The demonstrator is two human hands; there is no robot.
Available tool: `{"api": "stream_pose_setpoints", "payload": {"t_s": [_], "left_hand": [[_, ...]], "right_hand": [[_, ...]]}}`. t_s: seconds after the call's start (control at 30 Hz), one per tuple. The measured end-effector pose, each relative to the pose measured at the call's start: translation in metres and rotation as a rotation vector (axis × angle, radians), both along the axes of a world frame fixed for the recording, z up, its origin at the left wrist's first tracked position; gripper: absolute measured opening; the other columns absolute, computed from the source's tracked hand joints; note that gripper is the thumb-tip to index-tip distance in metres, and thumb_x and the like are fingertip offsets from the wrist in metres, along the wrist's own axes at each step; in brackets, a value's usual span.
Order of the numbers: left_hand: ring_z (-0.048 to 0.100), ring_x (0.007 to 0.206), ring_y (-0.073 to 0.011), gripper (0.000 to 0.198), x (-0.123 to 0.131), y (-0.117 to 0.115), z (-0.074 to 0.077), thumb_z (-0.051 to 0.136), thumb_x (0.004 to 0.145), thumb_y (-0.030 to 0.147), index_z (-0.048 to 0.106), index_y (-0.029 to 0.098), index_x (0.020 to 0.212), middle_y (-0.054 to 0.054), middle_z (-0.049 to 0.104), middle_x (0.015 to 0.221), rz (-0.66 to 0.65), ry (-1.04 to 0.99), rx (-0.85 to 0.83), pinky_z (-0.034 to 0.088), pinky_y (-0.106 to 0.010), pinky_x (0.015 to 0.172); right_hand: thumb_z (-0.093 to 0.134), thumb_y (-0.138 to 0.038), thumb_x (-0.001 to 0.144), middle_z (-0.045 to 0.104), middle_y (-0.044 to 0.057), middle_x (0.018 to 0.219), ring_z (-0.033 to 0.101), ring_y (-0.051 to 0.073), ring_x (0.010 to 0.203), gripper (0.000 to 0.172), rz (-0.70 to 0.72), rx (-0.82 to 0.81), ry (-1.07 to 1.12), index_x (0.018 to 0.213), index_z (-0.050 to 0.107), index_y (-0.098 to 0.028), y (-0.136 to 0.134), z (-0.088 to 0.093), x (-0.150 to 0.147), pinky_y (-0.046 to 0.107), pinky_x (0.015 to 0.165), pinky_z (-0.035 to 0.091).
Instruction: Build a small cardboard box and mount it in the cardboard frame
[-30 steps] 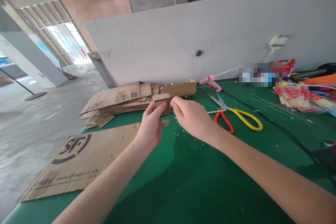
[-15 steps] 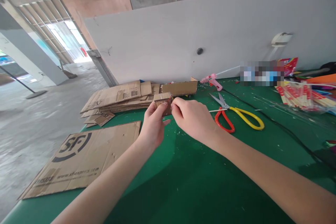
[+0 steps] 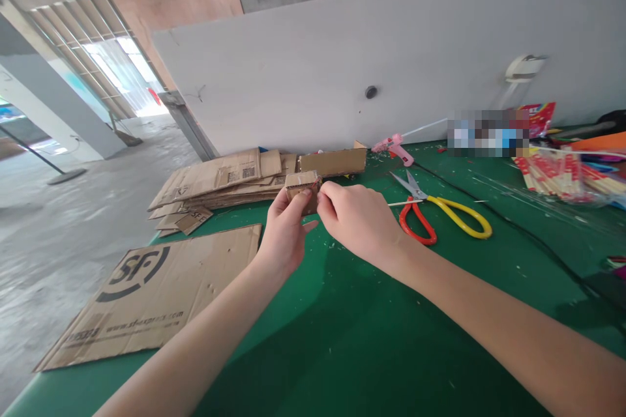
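Observation:
A small folded cardboard piece, like a little box [image 3: 302, 179], is held up above the table in the middle of the view. My left hand [image 3: 286, 225] is closed on it from the left, its thumb pressing on the near face. At the piece's right edge, my right hand [image 3: 355, 212] has its fingers pinched together, knuckles toward me. Something small and reddish shows by those fingertips; what they grip is hidden. A thin pale stick [image 3: 403, 202] shows just beyond my right hand, reaching toward the scissors [image 3: 425, 199] with one red and one yellow handle.
A large cardboard sheet [image 3: 161, 293] lies at the left on the green table [image 3: 313, 339]. Behind it is a stack of cardboard [image 3: 215, 176]. A pink glue gun [image 3: 395, 148] with a black cord [image 3: 528, 244] sits by the white wall. Red-and-cream packets [image 3: 552, 176] lie at the right.
The whole view has shifted very slightly. Both hands keep nearly the same hold and place at the small cardboard piece.

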State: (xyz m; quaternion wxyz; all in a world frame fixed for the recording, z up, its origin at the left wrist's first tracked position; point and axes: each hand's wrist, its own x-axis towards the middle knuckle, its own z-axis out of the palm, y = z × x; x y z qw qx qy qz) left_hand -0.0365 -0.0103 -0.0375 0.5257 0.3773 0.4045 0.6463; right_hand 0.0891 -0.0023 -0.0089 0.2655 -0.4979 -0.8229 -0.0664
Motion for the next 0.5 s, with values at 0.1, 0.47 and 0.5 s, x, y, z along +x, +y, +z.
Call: {"api": "stream_pose_setpoints", "payload": {"t_s": [0.1,0.47,0.5], "left_hand": [[0.056,0.074,-0.0112,0.019,0.0008,-0.0008,-0.0006,0.070,0.074,0.032,0.055,0.021,0.077,0.003,0.060,0.078,-0.011,0.006,-0.013,0.043,-0.021,0.061],[0.058,0.083,-0.0131,0.016,0.0034,-0.0016,-0.0037,0.069,0.076,0.032,0.058,0.022,0.083,0.001,0.061,0.089,0.001,0.054,0.006,0.041,-0.020,0.061],[0.058,0.084,-0.0130,0.016,0.0038,-0.0020,-0.0037,0.068,0.076,0.033,0.058,0.022,0.084,0.001,0.061,0.089,0.001,0.061,0.011,0.041,-0.020,0.062]], "right_hand": [[0.038,-0.024,0.090,0.062,0.003,0.059,0.055,0.015,0.051,0.025,-0.011,0.015,-0.013,0.078,0.060,-0.018,0.0008,-0.0010,0.0002,0.028,0.046,0.014],[0.040,-0.023,0.089,0.062,0.004,0.060,0.054,0.015,0.050,0.024,-0.007,-0.011,-0.035,0.079,0.061,-0.018,0.0024,-0.0011,0.0022,0.028,0.047,0.016],[0.039,-0.023,0.089,0.063,0.005,0.061,0.054,0.015,0.051,0.025,-0.005,-0.021,-0.033,0.080,0.062,-0.017,0.0023,-0.0007,0.0023,0.028,0.047,0.016]]}}
